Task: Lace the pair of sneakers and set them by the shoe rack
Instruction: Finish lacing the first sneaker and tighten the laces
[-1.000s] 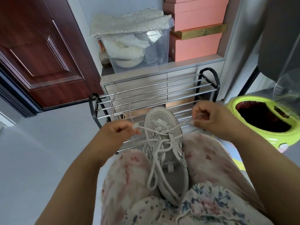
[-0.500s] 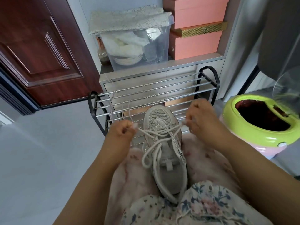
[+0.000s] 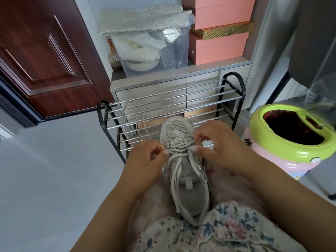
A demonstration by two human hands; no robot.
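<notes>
Both hands [image 3: 181, 153] now closer in, pinching lace [image 3: 177, 145] over sneaker [image 3: 183, 171]

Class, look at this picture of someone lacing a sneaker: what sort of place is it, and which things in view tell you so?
Most likely a home entryway. A dark wooden door stands beside a metal shoe rack, with pink storage boxes and a clear plastic bin stacked on a low cabinet behind it.

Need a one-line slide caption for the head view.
Both hands pinch a white lace on a grey sneaker before a metal shoe rack.
</notes>
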